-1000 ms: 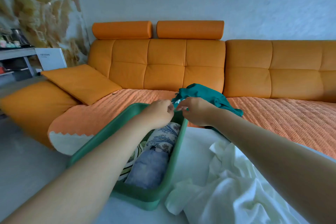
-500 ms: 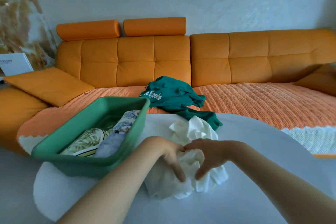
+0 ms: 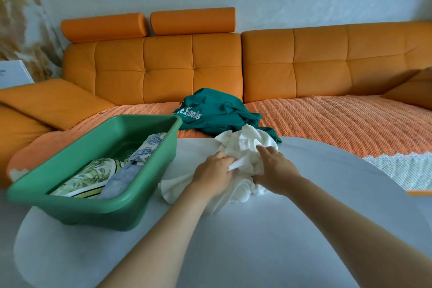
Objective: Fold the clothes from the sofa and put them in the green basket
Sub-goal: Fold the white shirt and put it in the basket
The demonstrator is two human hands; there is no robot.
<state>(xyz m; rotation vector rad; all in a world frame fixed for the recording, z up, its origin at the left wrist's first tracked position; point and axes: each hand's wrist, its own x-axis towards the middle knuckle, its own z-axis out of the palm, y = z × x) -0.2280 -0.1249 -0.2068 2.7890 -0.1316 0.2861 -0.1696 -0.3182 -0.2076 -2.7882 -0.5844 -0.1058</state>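
A: Where's the white garment?
B: Crumpled soft on the smooth table. The left hand pinches a fold and the right hand clutches cloth. The heap runs from the left wrist out past the right hand.
A: Any writing?
B: White gothic lettering on the teal sweatshirt beyond the hands, but folds hide part of it. The rectangular plastic green basket sits left of the left hand.

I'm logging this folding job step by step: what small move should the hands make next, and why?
Probably pull the white garment apart and spread it flat on the table. It lies in a crumpled heap, the left hand and right hand both grip bunched cloth, and it shows no fold yet.
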